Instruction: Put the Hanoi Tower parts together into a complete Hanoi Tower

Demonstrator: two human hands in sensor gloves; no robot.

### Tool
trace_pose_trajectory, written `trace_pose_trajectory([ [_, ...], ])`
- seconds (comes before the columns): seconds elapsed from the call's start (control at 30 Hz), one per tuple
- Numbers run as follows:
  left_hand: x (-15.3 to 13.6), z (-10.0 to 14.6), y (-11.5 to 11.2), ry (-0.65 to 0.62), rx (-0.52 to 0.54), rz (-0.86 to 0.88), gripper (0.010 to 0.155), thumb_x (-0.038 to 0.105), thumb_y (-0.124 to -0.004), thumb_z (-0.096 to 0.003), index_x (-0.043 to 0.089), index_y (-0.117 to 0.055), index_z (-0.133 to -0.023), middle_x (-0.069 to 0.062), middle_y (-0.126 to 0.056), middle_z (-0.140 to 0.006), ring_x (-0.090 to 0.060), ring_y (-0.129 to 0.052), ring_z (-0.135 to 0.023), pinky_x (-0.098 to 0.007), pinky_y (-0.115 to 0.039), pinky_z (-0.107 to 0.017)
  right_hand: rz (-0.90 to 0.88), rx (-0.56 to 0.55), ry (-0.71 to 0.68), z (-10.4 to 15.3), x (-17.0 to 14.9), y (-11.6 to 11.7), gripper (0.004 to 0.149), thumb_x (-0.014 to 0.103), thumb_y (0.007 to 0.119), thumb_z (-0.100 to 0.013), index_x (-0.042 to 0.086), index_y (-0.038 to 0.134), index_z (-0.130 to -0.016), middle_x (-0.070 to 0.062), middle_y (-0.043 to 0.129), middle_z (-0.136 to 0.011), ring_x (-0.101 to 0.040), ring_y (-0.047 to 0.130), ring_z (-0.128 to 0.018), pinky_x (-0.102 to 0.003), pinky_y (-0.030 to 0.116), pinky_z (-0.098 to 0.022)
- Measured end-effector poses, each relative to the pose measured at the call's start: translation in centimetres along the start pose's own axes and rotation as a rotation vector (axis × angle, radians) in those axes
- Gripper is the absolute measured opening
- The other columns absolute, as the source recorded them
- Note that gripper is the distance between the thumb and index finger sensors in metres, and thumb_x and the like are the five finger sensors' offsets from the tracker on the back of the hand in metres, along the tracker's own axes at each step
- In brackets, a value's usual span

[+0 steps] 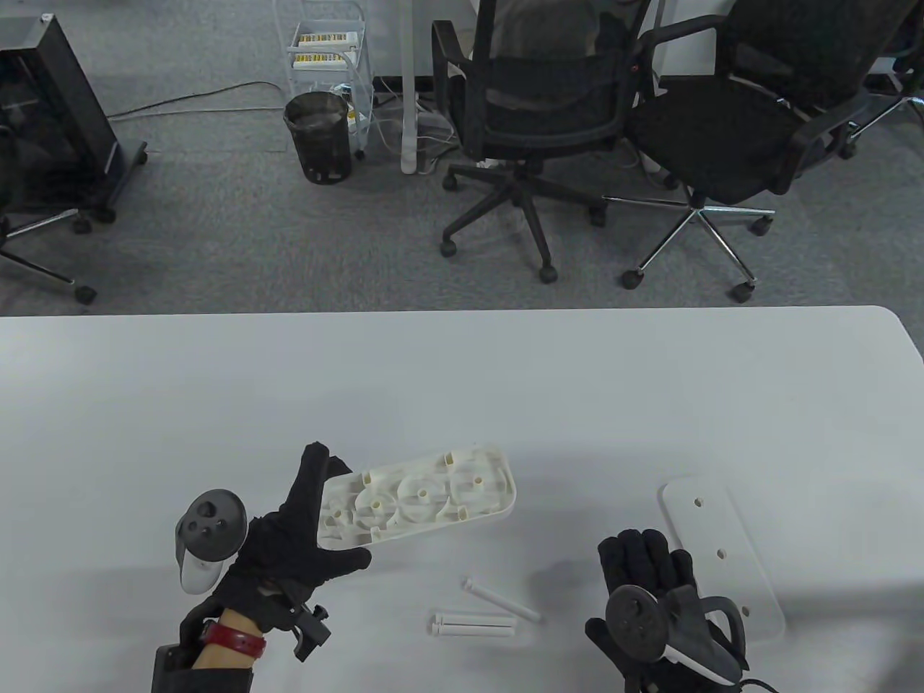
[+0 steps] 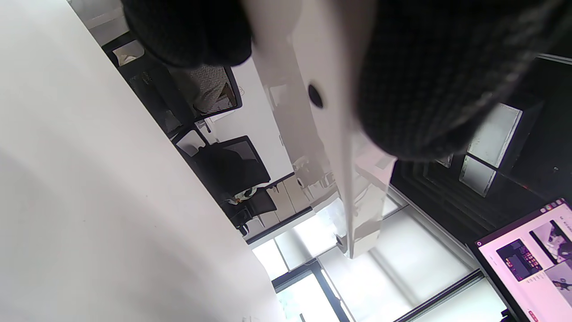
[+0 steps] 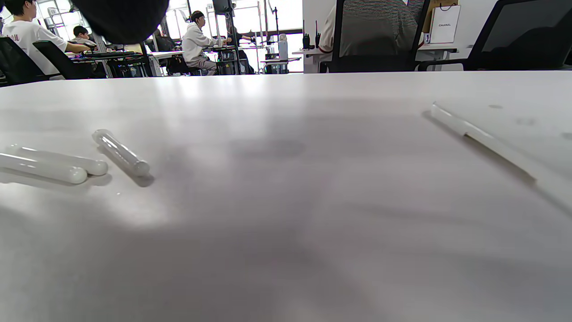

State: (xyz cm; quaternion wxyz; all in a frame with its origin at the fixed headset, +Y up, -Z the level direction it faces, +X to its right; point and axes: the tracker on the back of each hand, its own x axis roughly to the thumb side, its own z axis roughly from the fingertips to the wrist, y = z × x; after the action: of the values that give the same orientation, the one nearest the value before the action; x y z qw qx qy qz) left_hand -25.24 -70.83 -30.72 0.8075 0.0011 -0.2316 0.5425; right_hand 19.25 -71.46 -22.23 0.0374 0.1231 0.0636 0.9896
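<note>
Three white plastic pegs (image 1: 482, 610) lie on the grey tabletop (image 1: 462, 390) between the two gloved hands: two side by side and touching, the third just beyond them at a slant, near but apart. The left hand (image 1: 289, 534) grips one short end of a white ribbed plastic base shell (image 1: 426, 498), hollow side up, showing three round sockets; its index finger runs along the far corner and the thumb (image 1: 345, 561) presses the near edge, so the shell juts out to the right of the fingers and appears lifted clear of the tabletop. From the left wrist view the shell's smooth outer face (image 2: 330, 116), with one dark hole, is clamped between two dark fingertips (image 2: 429, 76). The right hand (image 1: 650, 577) rests palm down on the tabletop, fingers (image 1: 642, 556) extended, together and grasping nothing. Just right of those fingers lies a flat white rounded-rectangle plate with small holes (image 1: 722, 556), its near edge touching or just beside the hand; which one I cannot tell. The right wrist view shows the plate's thin edge (image 3: 487, 141) to the right and the pegs (image 3: 67, 163) to the left.
</note>
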Motion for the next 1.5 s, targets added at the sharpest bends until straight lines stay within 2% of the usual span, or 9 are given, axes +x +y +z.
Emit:
trace_pose_trajectory([
  [0.2, 0.3, 0.1, 0.1, -0.017, -0.009, 0.022, 0.128, 0.044, -0.105, -0.0297, 0.016, -0.006, -0.106, -0.016, -0.033, -0.114, -0.041, -0.083, -0.083, -0.043, -0.078, -0.064, 0.010, -0.030, 0.040, -0.5, -0.9, -0.9, 0.093, 0.051, 0.070, -0.038, 0.014, 0.013, -0.101, -0.020, 0.011, -0.111, -0.051, 0.011, -0.100, -0.068, 0.021, -0.071],
  [0.5, 0.6, 0.3, 0.6, -0.035, 0.003, 0.056, 0.128, 0.042, -0.106, -0.0304, 0.016, -0.006, -0.105, -0.017, -0.030, -0.114, -0.039, -0.089, -0.079, -0.040, -0.083, -0.060, 0.028, -0.104, 0.174, -1.8, -3.0, -6.5, 0.093, 0.050, 0.071, -0.038, 0.013, 0.014, -0.101, -0.021, 0.013, -0.112, -0.052, 0.016, -0.101, -0.066, 0.026, -0.073],
  [0.67, 0.8, 0.4, 0.7, -0.043, 0.004, 0.059, 0.127, 0.041, -0.106, -0.0305, 0.016, -0.006, -0.105, -0.016, -0.029, -0.114, -0.039, -0.090, -0.078, -0.038, -0.084, -0.058, 0.002, -0.055, 0.303, -3.1, -5.8, -8.3, 0.093, 0.050, 0.072, -0.039, 0.012, 0.014, -0.101, -0.022, 0.015, -0.111, -0.053, 0.019, -0.101, -0.066, 0.029, -0.073],
  [0.7, 0.8, 0.4, 0.7, -0.044, 0.005, 0.058, 0.127, 0.041, -0.106, -0.0304, 0.016, -0.006, -0.105, -0.017, -0.029, -0.114, -0.039, -0.090, -0.078, -0.038, -0.085, -0.058, 0.002, -0.050, 0.322, -3.3, -6.3, -8.4, 0.093, 0.050, 0.072, -0.038, 0.011, 0.015, -0.101, -0.023, 0.017, -0.111, -0.053, 0.024, -0.101, -0.064, 0.037, -0.073],
  [0.73, 0.9, 0.4, 0.7, -0.045, 0.003, 0.058, 0.127, 0.041, -0.106, -0.0305, 0.016, -0.006, -0.105, -0.017, -0.029, -0.114, -0.039, -0.090, -0.078, -0.038, -0.085, -0.058, 0.005, -0.031, 0.358, -3.6, -7.0, -8.3, 0.093, 0.050, 0.072, -0.038, 0.011, 0.016, -0.101, -0.024, 0.018, -0.111, -0.054, 0.026, -0.100, -0.063, 0.041, -0.072],
  [0.9, 1.2, 0.5, 0.7, -0.051, 0.002, 0.056, 0.127, 0.041, -0.106, -0.0306, 0.016, -0.006, -0.105, -0.017, -0.029, -0.114, -0.038, -0.090, -0.077, -0.038, -0.085, -0.058, 0.069, 0.121, 0.497, -4.3, -9.5, -6.9, 0.094, 0.052, 0.072, -0.038, 0.009, 0.017, -0.101, -0.026, 0.021, -0.111, -0.056, 0.029, -0.099, -0.064, 0.042, -0.072],
  [1.07, 1.3, 0.5, 0.7, -0.052, -0.003, 0.055, 0.127, 0.041, -0.106, -0.0306, 0.016, -0.006, -0.105, -0.017, -0.029, -0.114, -0.038, -0.091, -0.077, -0.038, -0.085, -0.058, 0.064, 0.236, 0.579, -4.6, -12.0, -3.8, 0.095, 0.054, 0.071, -0.037, 0.008, 0.017, -0.101, -0.030, 0.024, -0.110, -0.059, 0.031, -0.098, -0.065, 0.042, -0.071],
  [1.33, 1.6, 0.5, 0.6, -0.056, -0.011, 0.056, 0.127, 0.041, -0.106, -0.0307, 0.016, -0.007, -0.106, -0.017, -0.029, -0.113, -0.038, -0.091, -0.077, -0.038, -0.085, -0.057, 0.013, 0.379, 0.641, -4.5, -14.1, -0.2, 0.101, 0.058, 0.072, -0.035, 0.009, 0.013, -0.101, -0.031, 0.020, -0.110, -0.060, 0.029, -0.098, -0.066, 0.041, -0.071],
  [1.5, 1.6, 0.5, 0.6, -0.055, -0.014, 0.058, 0.127, 0.041, -0.106, -0.0308, 0.016, -0.007, -0.106, -0.017, -0.029, -0.113, -0.038, -0.091, -0.076, -0.038, -0.085, -0.057, 0.007, 0.459, 0.656, -4.4, -14.3, 1.5, 0.105, 0.059, 0.073, -0.034, 0.007, 0.009, -0.099, -0.031, 0.019, -0.109, -0.060, 0.028, -0.098, -0.066, 0.040, -0.071],
])
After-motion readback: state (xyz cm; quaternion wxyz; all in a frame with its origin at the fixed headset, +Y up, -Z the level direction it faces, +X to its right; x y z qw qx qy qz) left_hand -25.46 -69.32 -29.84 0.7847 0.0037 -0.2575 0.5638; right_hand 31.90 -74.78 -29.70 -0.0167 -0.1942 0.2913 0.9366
